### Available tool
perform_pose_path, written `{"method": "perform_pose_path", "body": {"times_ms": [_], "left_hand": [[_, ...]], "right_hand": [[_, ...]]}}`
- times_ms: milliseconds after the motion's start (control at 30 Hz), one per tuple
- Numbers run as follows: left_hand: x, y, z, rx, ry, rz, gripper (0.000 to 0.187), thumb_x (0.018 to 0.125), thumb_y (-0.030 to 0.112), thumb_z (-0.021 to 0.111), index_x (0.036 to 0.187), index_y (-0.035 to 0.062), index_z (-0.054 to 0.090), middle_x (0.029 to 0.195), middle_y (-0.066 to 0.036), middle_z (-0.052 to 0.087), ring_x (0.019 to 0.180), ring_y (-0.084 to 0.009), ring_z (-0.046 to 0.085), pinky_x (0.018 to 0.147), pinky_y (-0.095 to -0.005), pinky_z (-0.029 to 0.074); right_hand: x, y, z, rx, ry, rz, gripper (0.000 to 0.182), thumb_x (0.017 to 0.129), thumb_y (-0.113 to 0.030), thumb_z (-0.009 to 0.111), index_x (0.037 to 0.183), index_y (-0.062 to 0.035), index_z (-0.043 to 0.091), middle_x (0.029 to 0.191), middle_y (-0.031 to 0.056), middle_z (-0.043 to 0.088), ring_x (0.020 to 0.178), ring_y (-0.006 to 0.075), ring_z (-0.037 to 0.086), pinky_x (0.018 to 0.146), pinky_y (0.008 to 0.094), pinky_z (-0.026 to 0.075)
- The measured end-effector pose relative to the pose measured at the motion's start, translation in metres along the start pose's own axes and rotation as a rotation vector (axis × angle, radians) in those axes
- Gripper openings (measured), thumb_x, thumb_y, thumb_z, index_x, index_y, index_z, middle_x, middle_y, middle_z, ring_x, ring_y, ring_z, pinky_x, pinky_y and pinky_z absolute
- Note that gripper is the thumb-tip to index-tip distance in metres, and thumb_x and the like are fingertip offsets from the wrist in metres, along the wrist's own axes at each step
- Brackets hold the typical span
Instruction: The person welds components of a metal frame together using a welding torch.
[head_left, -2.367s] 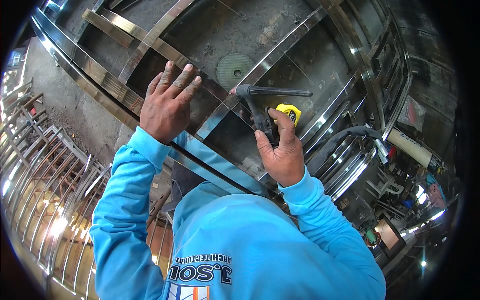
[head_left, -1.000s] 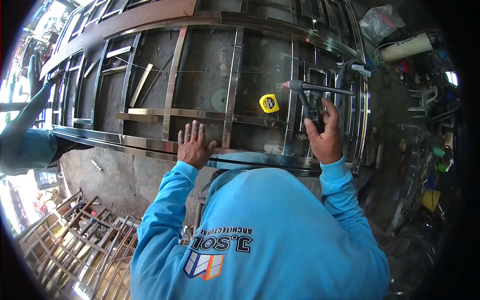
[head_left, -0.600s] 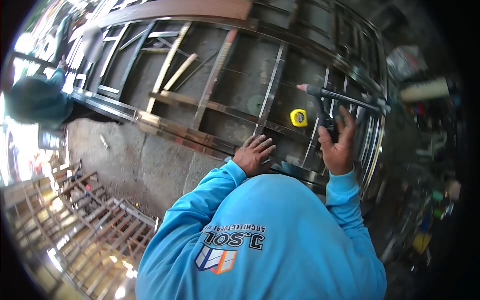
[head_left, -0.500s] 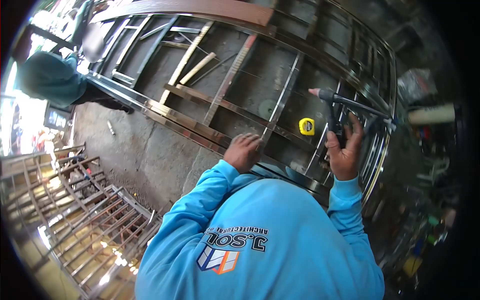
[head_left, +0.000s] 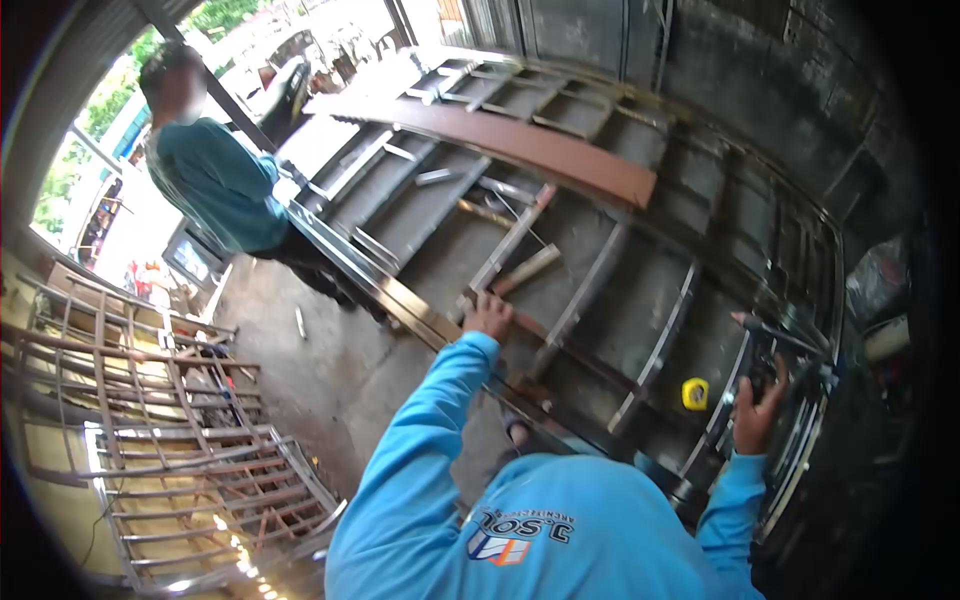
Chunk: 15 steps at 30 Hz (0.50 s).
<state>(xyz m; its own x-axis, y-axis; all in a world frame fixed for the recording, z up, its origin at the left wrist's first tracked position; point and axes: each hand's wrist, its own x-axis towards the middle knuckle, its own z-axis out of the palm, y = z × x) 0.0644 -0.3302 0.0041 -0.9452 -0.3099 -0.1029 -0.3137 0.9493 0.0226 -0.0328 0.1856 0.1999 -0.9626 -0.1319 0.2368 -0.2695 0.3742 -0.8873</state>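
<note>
My left hand [head_left: 487,316] is at the near end of a brown bar [head_left: 560,346] that lies across the metal frame [head_left: 590,290], its fingers curled over the bar's end. On the right, my right hand [head_left: 762,402] is closed around the black handle of a torch-like tool [head_left: 775,332] with a pinkish tip, which points left. A yellow tape measure [head_left: 695,394] sits inside the frame, to the left of my right hand. A short wooden piece [head_left: 528,270] lies just beyond my left hand.
A co-worker [head_left: 215,185] in a teal top stands at the frame's far left. A long reddish-brown board [head_left: 540,145] rests across the far side. Lower left is a barred metal grille [head_left: 190,450]. A clear plastic bag [head_left: 878,280] is at the right.
The view has lifted and turned left, showing more of the co-worker and the far wall. My left hand has reached along the frame to the brown bar's end. The tool remains in my right hand.
</note>
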Motion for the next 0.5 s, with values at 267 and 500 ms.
{"method": "perform_pose_path", "body": {"times_ms": [267,500], "left_hand": [[0.026,-0.08,-0.018,0.195,-0.159,0.528,0.029,0.099,0.021,0.048,0.126,0.0263,0.058,0.114,-0.004,0.061,0.092,-0.031,0.069,0.082,-0.0439,0.06],[0.075,-0.149,-0.069,-0.037,0.161,0.3,0.023,0.088,0.016,0.063,0.108,0.0274,0.065,0.103,-0.003,0.066,0.101,-0.0306,0.062,0.09,-0.0495,0.043]], "right_hand": [[0.014,-0.078,0.053,0.031,0.225,0.046,0.064,0.1,-0.013,0.059,0.156,-0.0112,0.028,0.103,0.0082,0.062,0.063,0.0072,0.051,0.051,0.0217,0.043],[-0.013,-0.163,0.117,0.251,0.009,0.02,0.071,0.099,-0.014,0.063,0.157,-0.0109,0.022,0.104,0.0135,0.064,0.069,0.0113,0.059,0.055,0.0248,0.05]]}}
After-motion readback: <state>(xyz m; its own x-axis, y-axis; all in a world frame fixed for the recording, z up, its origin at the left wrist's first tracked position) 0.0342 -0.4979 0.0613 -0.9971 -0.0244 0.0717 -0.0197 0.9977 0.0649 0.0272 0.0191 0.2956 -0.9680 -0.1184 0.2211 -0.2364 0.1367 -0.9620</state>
